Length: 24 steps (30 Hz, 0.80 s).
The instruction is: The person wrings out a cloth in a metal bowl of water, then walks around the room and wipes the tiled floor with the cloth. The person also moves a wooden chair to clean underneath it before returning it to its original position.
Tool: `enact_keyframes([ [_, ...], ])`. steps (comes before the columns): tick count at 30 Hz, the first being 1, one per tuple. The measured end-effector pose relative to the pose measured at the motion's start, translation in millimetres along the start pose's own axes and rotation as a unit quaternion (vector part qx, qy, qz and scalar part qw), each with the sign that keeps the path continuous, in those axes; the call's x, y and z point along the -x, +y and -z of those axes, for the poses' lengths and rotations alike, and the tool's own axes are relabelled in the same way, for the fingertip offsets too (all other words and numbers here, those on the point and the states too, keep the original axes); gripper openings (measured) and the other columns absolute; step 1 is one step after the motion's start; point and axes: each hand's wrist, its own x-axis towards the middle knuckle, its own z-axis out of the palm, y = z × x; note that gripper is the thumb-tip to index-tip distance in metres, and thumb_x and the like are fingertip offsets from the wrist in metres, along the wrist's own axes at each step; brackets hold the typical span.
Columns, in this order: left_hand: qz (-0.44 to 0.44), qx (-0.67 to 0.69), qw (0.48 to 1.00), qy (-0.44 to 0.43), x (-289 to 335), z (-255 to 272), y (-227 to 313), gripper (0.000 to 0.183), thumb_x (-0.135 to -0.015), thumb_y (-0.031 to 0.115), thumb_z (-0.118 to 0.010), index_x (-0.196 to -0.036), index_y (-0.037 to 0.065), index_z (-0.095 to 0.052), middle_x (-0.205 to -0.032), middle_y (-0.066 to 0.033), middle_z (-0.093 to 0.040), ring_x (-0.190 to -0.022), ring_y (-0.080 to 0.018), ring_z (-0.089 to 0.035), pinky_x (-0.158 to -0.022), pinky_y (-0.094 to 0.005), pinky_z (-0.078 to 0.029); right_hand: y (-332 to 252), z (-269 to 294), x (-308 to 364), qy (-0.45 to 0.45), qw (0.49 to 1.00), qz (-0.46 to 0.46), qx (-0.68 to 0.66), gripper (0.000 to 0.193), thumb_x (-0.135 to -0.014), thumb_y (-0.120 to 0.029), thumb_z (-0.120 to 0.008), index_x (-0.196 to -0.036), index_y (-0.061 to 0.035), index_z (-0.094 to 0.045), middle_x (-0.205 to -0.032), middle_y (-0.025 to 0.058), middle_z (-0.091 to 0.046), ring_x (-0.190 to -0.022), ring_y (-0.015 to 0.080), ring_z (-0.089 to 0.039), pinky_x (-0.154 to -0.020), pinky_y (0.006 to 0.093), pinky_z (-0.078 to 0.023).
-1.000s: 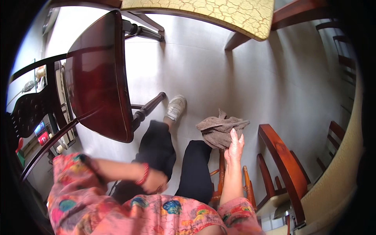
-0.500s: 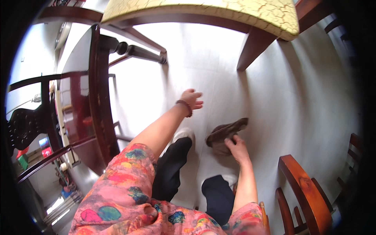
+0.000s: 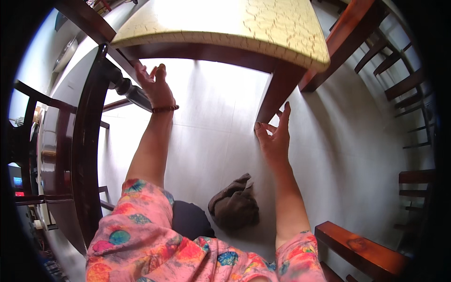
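Note:
A piece of dark wooden furniture has a yellow, crackle-patterned top (image 3: 282, 28), perhaps a seat or small table. My left hand (image 3: 156, 89), with a beaded bracelet at the wrist, reaches below its left front corner with fingers apart and nothing visible in them. Beside that hand is a turned dark leg (image 3: 124, 87). My right hand (image 3: 275, 138) is at the foot of the right front leg (image 3: 278, 91), thumb and fingers spread; whether it touches the leg I cannot tell. A crumpled brown cloth (image 3: 235, 204) lies on the floor between my forearms.
At the left stands dark, glossy wooden furniture (image 3: 89, 141). A reddish-brown wooden chair part (image 3: 359, 244) juts in at the lower right. Other wooden chairs (image 3: 416, 94) stand along the far right. The floor (image 3: 202, 141) is pale and smooth.
My right hand has let go of the brown cloth, which now lies on the floor, and moved up to the leg. My left hand has moved forward and left toward the furniture's corner.

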Motion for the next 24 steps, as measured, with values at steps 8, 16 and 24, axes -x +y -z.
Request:
enact_keyframes([
  [8,-0.004,0.221,0.973,-0.066,-27.6,-14.0,36.2,0.046,-0.078,0.003,-0.057,-0.118,0.003,-0.033,-0.114,-0.0110,-0.048,-0.104,-0.0181,-0.050,-0.095,-0.0316,-0.041,3.9,-22.5,-43.3,0.104,0.984,0.074,0.123,0.052,-0.087,-0.011,-0.057,-0.128,0.0042,-0.028,-0.094,0.0158,-0.057,-0.071,0.0180,-0.061,-0.056,0.0252,-0.053],
  [16,-0.078,0.042,0.992,-0.095,-75.5,-37.7,6.9,0.084,-0.075,0.032,-0.074,-0.122,-0.011,-0.019,-0.116,-0.0214,-0.043,-0.113,-0.0246,-0.043,-0.103,-0.0345,-0.033,8.9,-31.3,-123.7,0.086,0.989,0.028,0.116,0.047,-0.083,-0.012,-0.062,-0.119,0.0057,-0.037,-0.101,0.0238,-0.058,-0.090,0.0351,-0.060,-0.078,0.0378,-0.049],
  [24,0.040,-0.186,0.968,-0.165,-42.9,-36.5,-37.0,0.041,-0.084,0.013,-0.060,-0.118,-0.004,-0.045,-0.100,-0.0151,-0.057,-0.086,-0.0170,-0.058,-0.061,-0.0280,-0.051,47.0,-7.1,-98.9,-0.038,0.994,-0.003,0.104,0.067,-0.088,-0.028,-0.055,-0.137,0.0037,-0.021,-0.137,0.0226,-0.034,-0.126,0.0340,-0.036,-0.102,0.0365,-0.032],
])
